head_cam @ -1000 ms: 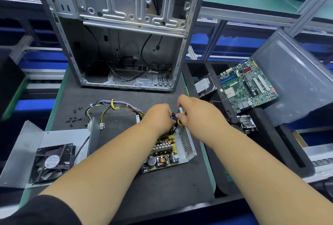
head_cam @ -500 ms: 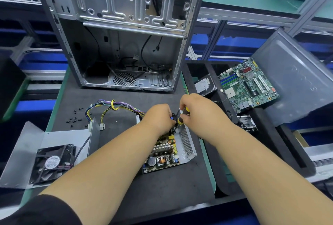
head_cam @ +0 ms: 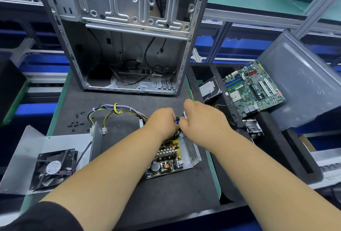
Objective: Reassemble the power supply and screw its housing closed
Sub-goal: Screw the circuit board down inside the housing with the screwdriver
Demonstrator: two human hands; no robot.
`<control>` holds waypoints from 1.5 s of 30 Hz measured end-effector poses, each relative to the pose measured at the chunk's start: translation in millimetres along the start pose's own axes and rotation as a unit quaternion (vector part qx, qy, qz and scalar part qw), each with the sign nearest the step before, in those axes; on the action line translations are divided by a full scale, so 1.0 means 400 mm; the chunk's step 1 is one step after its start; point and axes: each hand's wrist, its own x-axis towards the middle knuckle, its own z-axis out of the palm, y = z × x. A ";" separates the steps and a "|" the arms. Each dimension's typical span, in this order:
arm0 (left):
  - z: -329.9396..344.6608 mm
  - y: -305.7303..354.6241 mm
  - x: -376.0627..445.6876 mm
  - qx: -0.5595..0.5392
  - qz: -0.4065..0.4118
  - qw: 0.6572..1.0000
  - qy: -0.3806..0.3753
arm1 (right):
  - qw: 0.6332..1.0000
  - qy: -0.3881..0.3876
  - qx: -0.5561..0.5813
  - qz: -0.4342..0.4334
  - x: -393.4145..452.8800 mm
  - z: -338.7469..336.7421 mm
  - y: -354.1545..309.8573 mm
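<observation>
Both hands meet over the far end of the open power supply (head_cam: 171, 155), which sits near the middle of the worktop (head_cam: 166, 199) with its circuit board bare and its perforated side wall toward the right edge. The left hand (head_cam: 162, 123) is curled around something small and dark with a blue part at its fingertips, and the right hand (head_cam: 204, 120) is closed against it from the other side; whether that thing is a tool or a connector is too hidden to say. Half a second ago a yellow-and-black handle showed in the right hand's grip, and now only a sliver of yellow peeps out, the hand having rolled over it and pressed closer to the left. That reads as fine work at the wiring end, probably seating or fastening something inside, so the housing is far from closed. Its cover (head_cam: 55, 145) with the fan (head_cam: 53, 168) lies apart at the left edge, the cable bundle (head_cam: 118, 110) trails toward the far left, and loose black screws (head_cam: 76, 124) wait beyond it, untouched.
</observation>
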 end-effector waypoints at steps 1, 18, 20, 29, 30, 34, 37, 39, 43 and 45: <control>0.000 -0.001 0.000 0.000 -0.001 1.000 0.000 | 0.999 -0.013 0.029 -0.012 -0.001 -0.007 0.002; 0.003 0.000 0.003 -0.004 -0.011 1.000 -0.005 | 0.999 -0.044 0.007 -0.026 0.003 -0.027 0.013; 0.004 -0.001 0.004 -0.008 -0.013 1.000 -0.006 | 0.998 -0.043 -0.037 -0.020 0.007 -0.018 0.018; 0.001 0.000 0.005 -0.001 -0.009 1.000 -0.007 | 1.000 0.000 -0.021 -0.020 -0.002 0.001 0.012; 0.001 -0.001 0.005 -0.004 -0.009 1.000 -0.006 | 1.000 -0.004 -0.005 -0.030 -0.003 -0.003 0.012; 0.006 -0.003 0.007 -0.006 -0.009 1.000 -0.007 | 0.999 -0.020 -0.029 -0.036 0.007 -0.015 0.018; 0.007 -0.004 0.008 0.005 -0.011 1.000 -0.003 | 0.996 -0.032 -0.085 -0.008 0.014 -0.008 0.023; 0.007 -0.003 0.008 0.012 -0.007 1.000 0.000 | 0.994 -0.024 -0.105 -0.002 0.013 0.002 0.020; 0.005 -0.004 0.007 0.005 0.000 1.000 -0.005 | 0.999 0.003 -0.035 -0.020 0.002 0.003 0.018; 0.005 -0.005 0.007 0.000 0.002 1.000 -0.003 | 0.999 -0.002 0.002 -0.045 0.000 -0.006 0.017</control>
